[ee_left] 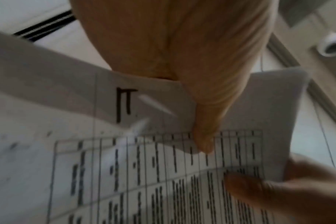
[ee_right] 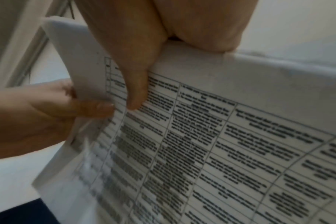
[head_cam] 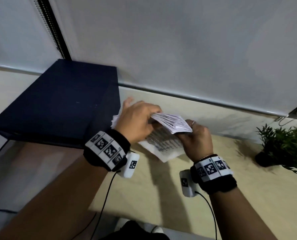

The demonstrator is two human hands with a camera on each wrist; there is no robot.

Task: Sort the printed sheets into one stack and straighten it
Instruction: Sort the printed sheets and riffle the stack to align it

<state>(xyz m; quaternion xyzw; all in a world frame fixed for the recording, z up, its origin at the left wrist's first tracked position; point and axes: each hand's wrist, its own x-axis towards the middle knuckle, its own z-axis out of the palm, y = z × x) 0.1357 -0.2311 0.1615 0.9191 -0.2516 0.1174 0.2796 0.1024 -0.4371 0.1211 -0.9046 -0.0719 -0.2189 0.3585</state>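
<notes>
Now I am pinching the printed sheets (head_cam: 168,124) between my left hand (head_cam: 137,122) and right hand (head_cam: 195,135), gathering them to align edges.

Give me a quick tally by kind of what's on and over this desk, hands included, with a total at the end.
Hands: 2, the left hand and right hand, both gripping the paper
Bundle of printed sheets: 1; single sheets too blurred to count
Dark blue box: 1
Potted plant: 1
Total: 5
</notes>
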